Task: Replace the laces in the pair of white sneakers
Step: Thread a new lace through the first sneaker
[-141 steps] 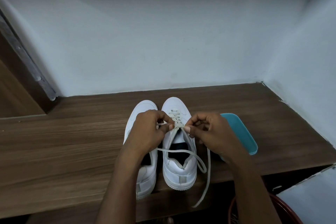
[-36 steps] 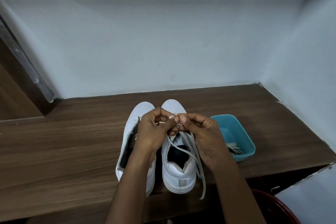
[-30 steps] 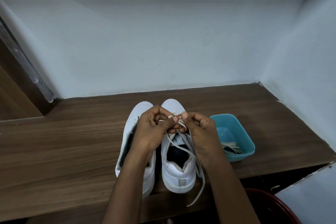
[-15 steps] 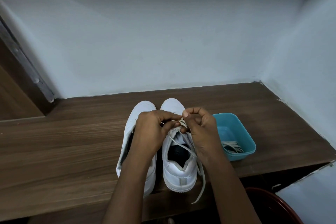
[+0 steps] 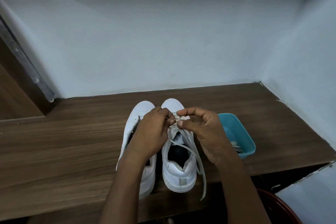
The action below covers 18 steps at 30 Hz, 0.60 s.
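White low-top leather sneakers (image 5: 179, 174) sit as a pair at lower centre, heels toward us at the near edge of the brown wood-grain table (image 5: 72, 142), toes pointing up-frame. Nearest us, lower right corner: dark red round bin (image 5: 278, 209), partly cut off. A flat off-white lace (image 5: 199, 162) trails from the throat of the shoe on the frame's right, down past its heel, and hangs over the table edge. Left hand (image 5: 152, 132) covers the other shoe, fingers curled, pinching the lace at the eyelets. Right hand (image 5: 205, 132) pinches it from the opposite side, thumb and forefinger. We judge this shoe is partway laced; on the other we see no lace. Key relation: the shoe's long axis runs away from us, the unfilled eyelets lie heel-ward of both hands, and the free end lies below the right hand, so that hand is nearer. Right of it, a teal rectangular plastic tub (image 5: 247, 152) holds more laces (image 5: 236, 146). Beyond, the pale bluish wall (image 5: 163, 42).
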Each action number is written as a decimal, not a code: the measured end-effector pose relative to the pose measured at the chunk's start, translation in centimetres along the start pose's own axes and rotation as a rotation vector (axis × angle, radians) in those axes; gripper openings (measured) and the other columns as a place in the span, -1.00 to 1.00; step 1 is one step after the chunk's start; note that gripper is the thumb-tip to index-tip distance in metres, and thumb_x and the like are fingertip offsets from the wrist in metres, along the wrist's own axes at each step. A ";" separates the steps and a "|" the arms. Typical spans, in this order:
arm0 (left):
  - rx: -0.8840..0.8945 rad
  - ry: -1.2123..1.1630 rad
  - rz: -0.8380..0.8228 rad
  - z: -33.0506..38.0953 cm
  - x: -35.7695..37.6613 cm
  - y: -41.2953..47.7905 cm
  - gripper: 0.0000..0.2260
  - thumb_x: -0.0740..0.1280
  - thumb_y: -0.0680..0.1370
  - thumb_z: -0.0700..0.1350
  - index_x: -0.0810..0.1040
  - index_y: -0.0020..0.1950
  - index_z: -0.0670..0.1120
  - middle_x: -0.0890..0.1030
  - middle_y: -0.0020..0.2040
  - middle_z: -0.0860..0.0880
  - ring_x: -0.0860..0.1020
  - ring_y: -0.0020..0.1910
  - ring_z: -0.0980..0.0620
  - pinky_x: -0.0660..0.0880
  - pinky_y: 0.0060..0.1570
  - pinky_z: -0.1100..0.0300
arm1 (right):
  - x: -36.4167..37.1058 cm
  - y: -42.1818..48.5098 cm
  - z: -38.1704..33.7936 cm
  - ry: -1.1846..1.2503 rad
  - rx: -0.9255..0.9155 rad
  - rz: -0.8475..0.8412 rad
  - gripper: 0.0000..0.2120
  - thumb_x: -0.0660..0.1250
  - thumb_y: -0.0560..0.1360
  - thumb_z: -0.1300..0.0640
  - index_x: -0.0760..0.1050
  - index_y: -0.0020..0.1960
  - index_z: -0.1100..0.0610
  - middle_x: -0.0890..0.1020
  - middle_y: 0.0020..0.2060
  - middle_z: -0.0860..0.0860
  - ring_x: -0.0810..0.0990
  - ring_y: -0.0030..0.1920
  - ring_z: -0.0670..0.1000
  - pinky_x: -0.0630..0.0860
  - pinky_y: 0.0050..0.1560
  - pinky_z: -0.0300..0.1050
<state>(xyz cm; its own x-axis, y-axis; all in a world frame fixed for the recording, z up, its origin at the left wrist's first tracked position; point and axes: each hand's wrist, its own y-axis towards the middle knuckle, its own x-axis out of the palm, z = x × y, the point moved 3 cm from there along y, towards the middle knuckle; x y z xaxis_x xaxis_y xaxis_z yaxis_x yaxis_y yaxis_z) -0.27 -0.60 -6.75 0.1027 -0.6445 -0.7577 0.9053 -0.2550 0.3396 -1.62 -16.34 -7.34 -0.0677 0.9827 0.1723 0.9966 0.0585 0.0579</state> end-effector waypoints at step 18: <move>-0.348 -0.718 -0.195 -0.9 -0.5 -0.9 -0.76 0.27 0.67 -0.13 0.57 -0.17 -0.16 0.39 -0.32 -0.06 0.31 -0.33 0.03 0.25 -0.35 0.17 | -1.4 -0.1 -1.4 -0.246 -0.146 0.093 -0.92 0.52 0.44 0.25 0.65 -0.10 0.14 0.69 -0.14 0.15 0.60 -0.16 0.01 0.57 -0.08 -0.21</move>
<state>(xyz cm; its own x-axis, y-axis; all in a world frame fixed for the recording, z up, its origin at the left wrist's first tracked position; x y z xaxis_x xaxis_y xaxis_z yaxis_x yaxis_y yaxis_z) -0.81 0.59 -7.19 -0.2511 -0.9462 -0.2040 0.9679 -0.2476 -0.0432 -1.66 -17.93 -6.17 0.0551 0.9967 -0.0590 0.9795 -0.0425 0.1971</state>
